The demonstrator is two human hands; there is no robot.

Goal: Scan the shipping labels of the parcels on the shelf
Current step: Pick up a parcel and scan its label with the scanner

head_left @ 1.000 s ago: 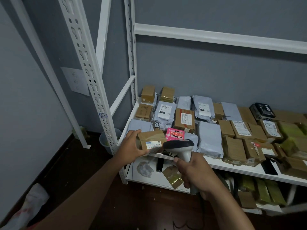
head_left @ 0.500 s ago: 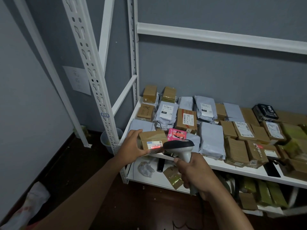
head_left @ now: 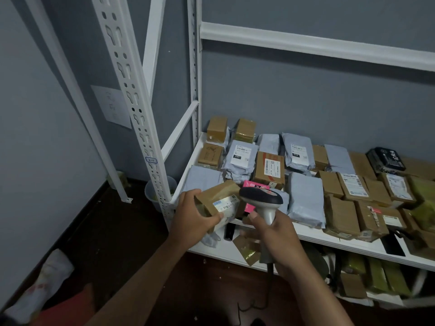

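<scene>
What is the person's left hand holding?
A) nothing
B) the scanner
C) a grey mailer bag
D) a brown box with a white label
D: the left hand grips a brown box with a white label facing up, lifted at the shelf edge, while the right hand holds the scanner.

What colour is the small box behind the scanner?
Bright pink box, seen in the head view, partly hidden by the scanner.

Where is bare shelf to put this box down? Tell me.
Bare white strip along the shelf front edge, between the parcels and the lip. Behind the brown box in the left hand, the grey mailer and cartons lie packed edge to edge.
</scene>
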